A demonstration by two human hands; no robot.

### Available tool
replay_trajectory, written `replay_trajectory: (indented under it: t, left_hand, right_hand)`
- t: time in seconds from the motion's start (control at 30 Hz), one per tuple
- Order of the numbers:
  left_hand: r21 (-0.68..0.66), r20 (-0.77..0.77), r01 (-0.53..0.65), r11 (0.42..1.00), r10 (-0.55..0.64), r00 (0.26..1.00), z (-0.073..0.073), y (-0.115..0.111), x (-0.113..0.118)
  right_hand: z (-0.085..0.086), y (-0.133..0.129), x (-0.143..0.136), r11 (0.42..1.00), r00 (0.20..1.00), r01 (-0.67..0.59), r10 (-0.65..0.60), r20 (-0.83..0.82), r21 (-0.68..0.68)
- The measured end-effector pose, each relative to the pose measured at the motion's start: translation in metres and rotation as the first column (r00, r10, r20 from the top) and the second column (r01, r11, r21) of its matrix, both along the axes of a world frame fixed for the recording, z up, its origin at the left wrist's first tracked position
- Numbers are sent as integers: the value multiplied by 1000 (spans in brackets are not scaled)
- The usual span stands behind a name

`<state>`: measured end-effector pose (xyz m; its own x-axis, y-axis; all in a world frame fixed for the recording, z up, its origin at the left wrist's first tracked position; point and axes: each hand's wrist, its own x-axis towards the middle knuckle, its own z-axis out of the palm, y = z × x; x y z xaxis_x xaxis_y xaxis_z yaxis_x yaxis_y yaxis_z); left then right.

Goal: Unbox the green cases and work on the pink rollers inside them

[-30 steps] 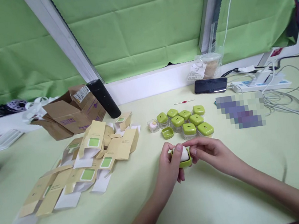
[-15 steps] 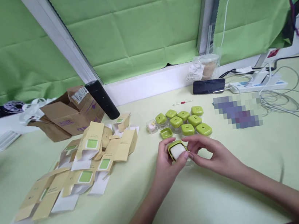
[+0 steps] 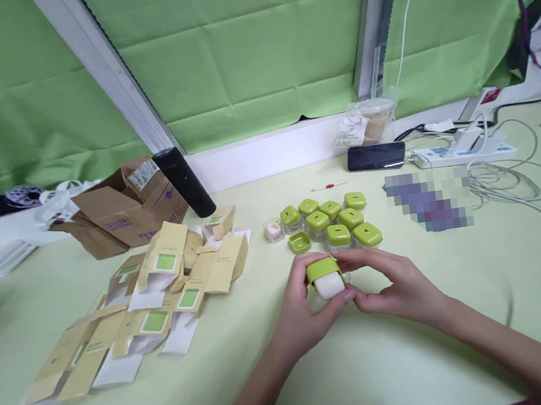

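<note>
Both hands hold a small lime-green plastic case (image 3: 323,268) with a white rounded block (image 3: 330,285) showing in its open side. My left hand (image 3: 301,311) is wrapped round its left side, thumb along the bottom. My right hand (image 3: 393,282) pinches the right side, where a sliver of clear plastic shows; its fingertips are partly hidden. Beyond the hands stand several similar cases (image 3: 338,235) with green lids on clear bases. A loose green lid (image 3: 300,242) lies hollow side up. Beside it is a clear base (image 3: 273,229) with pinkish-white contents.
Opened yellow cartons (image 3: 209,267) are heaped at left, before a brown cardboard box (image 3: 127,214) and a black cylinder (image 3: 184,182). At back right are a phone (image 3: 376,157), a bagged cup (image 3: 374,121), a power strip (image 3: 468,153) and tangled cables. A red-gripped tool (image 3: 329,186) lies behind the cases.
The held case has tilted, so more of its green top faces me and the white block sits lower. My right fingers have moved in closer against its right side.
</note>
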<state>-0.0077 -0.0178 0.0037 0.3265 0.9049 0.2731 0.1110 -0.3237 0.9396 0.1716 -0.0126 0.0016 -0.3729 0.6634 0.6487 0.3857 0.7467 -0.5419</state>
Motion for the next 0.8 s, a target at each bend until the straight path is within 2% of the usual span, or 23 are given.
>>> replay_trajectory:
  t: [0.3, 0.57, 0.63, 0.7, 0.73, 0.8]
  left_hand:
    - [34, -52, 3, 999, -2, 999, 2, -4, 2]
    - [5, -41, -5, 1000, 6, 999, 1, -6, 0]
    - [-3, -31, 0, 1000, 0, 1000, 0, -4, 0]
    - [41, -28, -5, 999, 6, 1000, -1, -2, -1]
    - [78, -42, -6, 997, 9, 999, -2, 0, -1]
    - [145, -104, 8, 989, 7, 995, -6, 1, -1]
  right_hand:
    - [-7, -1, 1, 976, 999, 44, -48, 12, 214]
    - [-7, -2, 1, 979, 999, 36, -37, -1, 202]
    - [-5, -2, 3, 991, 1000, -5, 8, -19, 134]
    - [-2, 0, 5, 996, 995, -78, 75, -69, -44]
    - [0, 1, 6, 980, 988, -121, 104, -113, -159]
    - [3, 2, 7, 911, 972, -191, 123, -201, -366]
